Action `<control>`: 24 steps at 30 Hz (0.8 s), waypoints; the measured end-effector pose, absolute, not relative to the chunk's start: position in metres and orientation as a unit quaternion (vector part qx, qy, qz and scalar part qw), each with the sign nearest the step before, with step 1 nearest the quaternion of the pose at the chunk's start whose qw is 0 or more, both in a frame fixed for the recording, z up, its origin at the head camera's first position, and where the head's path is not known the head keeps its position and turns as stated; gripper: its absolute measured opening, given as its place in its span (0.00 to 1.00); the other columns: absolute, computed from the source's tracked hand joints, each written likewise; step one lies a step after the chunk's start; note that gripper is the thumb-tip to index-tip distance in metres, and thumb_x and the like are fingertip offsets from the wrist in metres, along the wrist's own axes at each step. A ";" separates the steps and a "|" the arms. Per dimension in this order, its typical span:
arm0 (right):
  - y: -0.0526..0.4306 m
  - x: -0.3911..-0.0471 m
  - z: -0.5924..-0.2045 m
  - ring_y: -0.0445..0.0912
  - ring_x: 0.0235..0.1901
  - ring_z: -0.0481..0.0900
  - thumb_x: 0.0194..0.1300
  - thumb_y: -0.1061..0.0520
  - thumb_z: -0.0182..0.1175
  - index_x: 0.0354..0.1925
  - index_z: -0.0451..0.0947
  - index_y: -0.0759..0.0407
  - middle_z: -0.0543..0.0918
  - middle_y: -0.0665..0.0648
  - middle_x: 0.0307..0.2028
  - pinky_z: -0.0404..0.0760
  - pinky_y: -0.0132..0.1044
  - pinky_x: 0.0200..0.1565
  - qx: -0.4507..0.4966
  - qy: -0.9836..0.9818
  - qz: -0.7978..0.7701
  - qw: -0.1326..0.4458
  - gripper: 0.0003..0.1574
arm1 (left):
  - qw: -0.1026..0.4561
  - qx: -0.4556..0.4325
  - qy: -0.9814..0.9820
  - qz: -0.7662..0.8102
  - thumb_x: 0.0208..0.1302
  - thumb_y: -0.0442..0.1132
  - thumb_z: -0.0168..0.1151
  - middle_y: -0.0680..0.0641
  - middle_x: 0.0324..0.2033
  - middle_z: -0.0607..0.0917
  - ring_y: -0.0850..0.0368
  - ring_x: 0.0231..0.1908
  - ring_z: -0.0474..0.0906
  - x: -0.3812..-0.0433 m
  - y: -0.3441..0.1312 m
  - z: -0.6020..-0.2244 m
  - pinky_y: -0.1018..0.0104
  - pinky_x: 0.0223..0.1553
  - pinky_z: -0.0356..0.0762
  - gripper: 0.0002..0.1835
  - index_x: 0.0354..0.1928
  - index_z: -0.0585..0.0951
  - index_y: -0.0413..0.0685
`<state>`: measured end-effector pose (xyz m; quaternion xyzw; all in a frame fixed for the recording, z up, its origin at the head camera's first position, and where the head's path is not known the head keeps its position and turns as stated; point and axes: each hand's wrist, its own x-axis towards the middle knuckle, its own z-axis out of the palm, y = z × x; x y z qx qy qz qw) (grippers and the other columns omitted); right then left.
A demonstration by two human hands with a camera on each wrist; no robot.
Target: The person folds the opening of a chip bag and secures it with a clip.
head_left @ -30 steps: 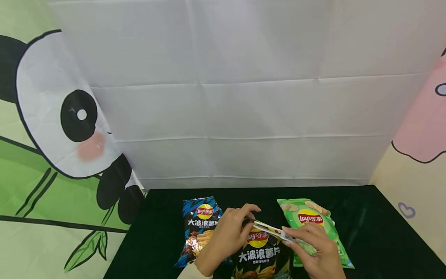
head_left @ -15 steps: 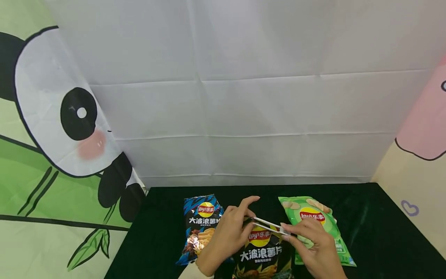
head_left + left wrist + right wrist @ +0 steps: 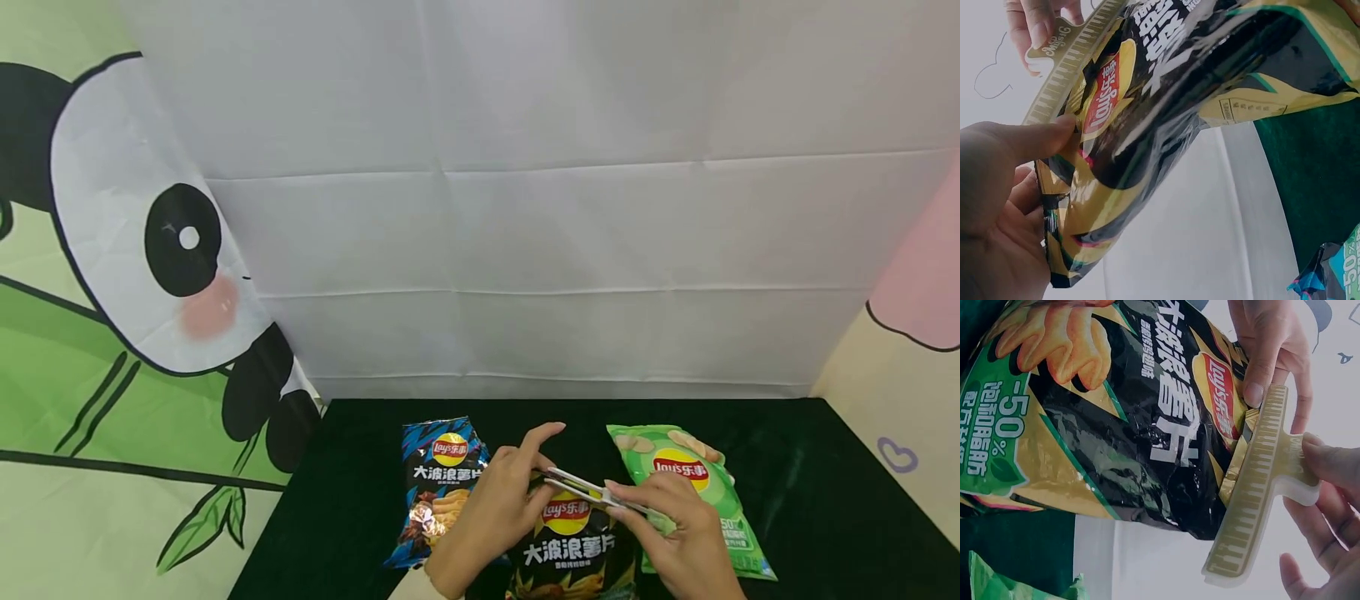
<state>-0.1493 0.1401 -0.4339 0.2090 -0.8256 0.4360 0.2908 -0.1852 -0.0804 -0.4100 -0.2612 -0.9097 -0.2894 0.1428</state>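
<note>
Upright in front of me is a black and gold Lay's chip bag. My left hand pinches its folded top edge at the left corner, thumb on the printed front in the left wrist view, index finger raised. A long, pale bag clip with a piano-key pattern lies along the bag's top. Its handle is pinched between the thumb and fingers of my right hand. In the head view the clip's two bars stand apart, spread toward my left fingers. The bag's lower end is cut off by the frame.
A blue and black Lay's bag lies on the dark green cloth to the left, partly behind my left arm. On the right lies a green Lay's bag, partly behind my right hand. A white backdrop rises behind the table.
The clip's bars have spread apart since a second ago, and my left index finger has lifted. The head view has shifted slightly; the bags on the cloth stay put.
</note>
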 end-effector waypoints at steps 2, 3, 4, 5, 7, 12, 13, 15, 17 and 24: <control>0.140 -0.149 -0.433 0.34 0.30 0.66 0.43 0.64 0.74 0.44 0.85 0.46 0.74 0.38 0.25 0.63 0.25 0.32 0.200 -0.830 0.435 0.286 0.27 | 0.136 -0.266 -0.906 -0.300 0.60 0.41 0.65 0.62 0.37 0.86 0.64 0.42 0.77 -0.186 -0.080 -0.409 0.61 0.51 0.77 0.41 0.70 0.53 0.66; 0.139 -0.149 -0.433 0.34 0.30 0.66 0.43 0.64 0.74 0.44 0.85 0.45 0.74 0.37 0.26 0.63 0.25 0.32 0.196 -0.834 0.432 0.281 0.27 | 0.134 -0.271 -0.903 -0.306 0.60 0.40 0.65 0.62 0.36 0.86 0.65 0.41 0.78 -0.186 -0.081 -0.409 0.62 0.51 0.78 0.43 0.71 0.52 0.66; 0.139 -0.149 -0.433 0.34 0.30 0.66 0.43 0.63 0.74 0.44 0.85 0.44 0.74 0.37 0.26 0.63 0.24 0.32 0.192 -0.837 0.430 0.278 0.27 | 0.132 -0.275 -0.899 -0.313 0.59 0.39 0.66 0.61 0.37 0.86 0.65 0.40 0.79 -0.186 -0.081 -0.409 0.65 0.50 0.79 0.44 0.71 0.51 0.65; 0.139 -0.148 -0.432 0.34 0.30 0.66 0.43 0.63 0.74 0.44 0.85 0.43 0.74 0.37 0.26 0.63 0.24 0.32 0.190 -0.839 0.430 0.276 0.27 | 0.131 -0.279 -0.896 -0.319 0.59 0.38 0.66 0.60 0.37 0.86 0.66 0.40 0.80 -0.187 -0.081 -0.408 0.68 0.48 0.80 0.45 0.72 0.50 0.64; 0.138 -0.148 -0.432 0.33 0.31 0.66 0.43 0.62 0.74 0.43 0.85 0.42 0.74 0.36 0.27 0.64 0.24 0.33 0.186 -0.842 0.428 0.270 0.27 | 0.127 -0.287 -0.890 -0.331 0.58 0.36 0.67 0.58 0.37 0.86 0.67 0.39 0.81 -0.187 -0.082 -0.408 0.72 0.45 0.80 0.48 0.72 0.48 0.63; 0.137 -0.149 -0.433 0.34 0.31 0.67 0.46 0.60 0.73 0.45 0.84 0.42 0.76 0.36 0.28 0.66 0.25 0.34 0.191 -0.841 0.436 0.257 0.25 | 0.122 -0.302 -0.881 -0.343 0.58 0.35 0.66 0.56 0.39 0.86 0.68 0.38 0.81 -0.186 -0.082 -0.407 0.75 0.43 0.80 0.48 0.73 0.47 0.63; 0.137 -0.149 -0.433 0.34 0.31 0.68 0.47 0.60 0.72 0.45 0.84 0.41 0.76 0.36 0.28 0.66 0.25 0.34 0.192 -0.841 0.436 0.255 0.25 | 0.121 -0.305 -0.880 -0.343 0.58 0.35 0.66 0.56 0.39 0.86 0.68 0.38 0.81 -0.186 -0.081 -0.407 0.76 0.42 0.79 0.48 0.73 0.47 0.62; 0.137 -0.149 -0.434 0.35 0.31 0.68 0.48 0.60 0.72 0.45 0.84 0.42 0.77 0.36 0.28 0.68 0.27 0.34 0.195 -0.839 0.442 0.249 0.24 | 0.122 -0.310 -0.879 -0.340 0.58 0.36 0.66 0.56 0.39 0.86 0.68 0.38 0.79 -0.185 -0.081 -0.407 0.77 0.41 0.79 0.48 0.73 0.47 0.62; 0.137 -0.149 -0.435 0.34 0.31 0.69 0.48 0.59 0.72 0.45 0.84 0.42 0.78 0.36 0.29 0.69 0.29 0.34 0.196 -0.838 0.444 0.247 0.23 | 0.124 -0.316 -0.878 -0.338 0.58 0.36 0.66 0.56 0.39 0.86 0.69 0.37 0.78 -0.185 -0.081 -0.408 0.78 0.39 0.78 0.47 0.73 0.48 0.61; 0.136 -0.148 -0.435 0.35 0.30 0.69 0.49 0.59 0.71 0.46 0.84 0.42 0.79 0.37 0.30 0.69 0.30 0.34 0.204 -0.834 0.448 0.249 0.24 | 0.141 -0.331 -0.873 -0.330 0.58 0.35 0.66 0.54 0.38 0.86 0.69 0.36 0.77 -0.185 -0.082 -0.409 0.80 0.36 0.76 0.46 0.72 0.50 0.59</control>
